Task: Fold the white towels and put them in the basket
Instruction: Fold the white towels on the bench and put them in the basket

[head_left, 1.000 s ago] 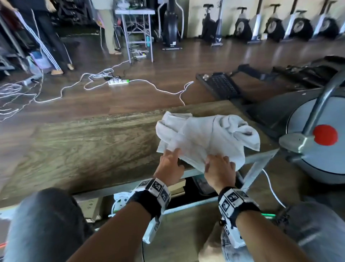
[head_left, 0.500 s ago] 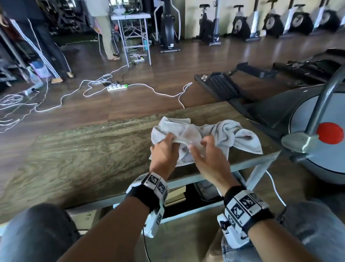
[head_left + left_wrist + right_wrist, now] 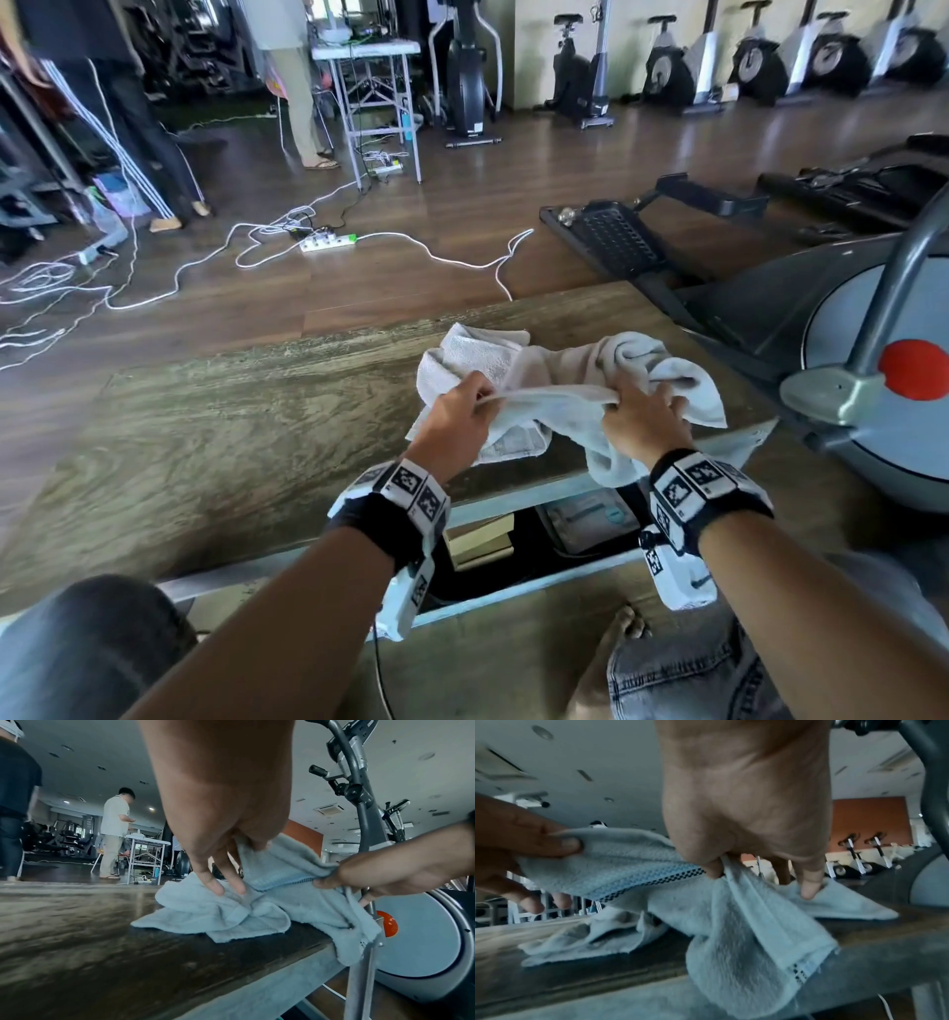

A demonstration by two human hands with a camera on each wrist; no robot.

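both hands pinch one hem of the white towel (image 3: 560,406), left hand (image 3: 454,419), right hand (image 3: 642,419); a corner overhangs the surface (image 3: 231,437) edge, underside hidden.

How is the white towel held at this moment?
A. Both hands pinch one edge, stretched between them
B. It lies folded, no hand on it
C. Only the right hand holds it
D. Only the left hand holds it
A: the left hand and the right hand each pinch the white towel by its edge, pulled taut between them above the table.
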